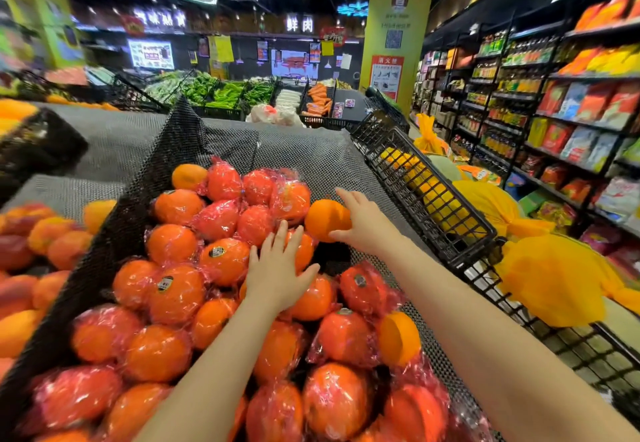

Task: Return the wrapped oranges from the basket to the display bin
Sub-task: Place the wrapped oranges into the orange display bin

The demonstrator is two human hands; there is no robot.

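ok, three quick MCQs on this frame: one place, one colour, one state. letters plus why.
1. Where is the orange held by the right hand?
A. Over the bin's far right part
B. In the wire basket
C. On the peaches

2. What colour is the mat lining the bin?
A. White
B. Dark grey
C. Green

3. How is the left hand?
A. Fist closed
B. Gripping a bag
C. Open, flat on the wrapped oranges

1 A: it sits above bare mat beside the pile.
2 B: dark mesh shows.
3 C: fingers are spread.
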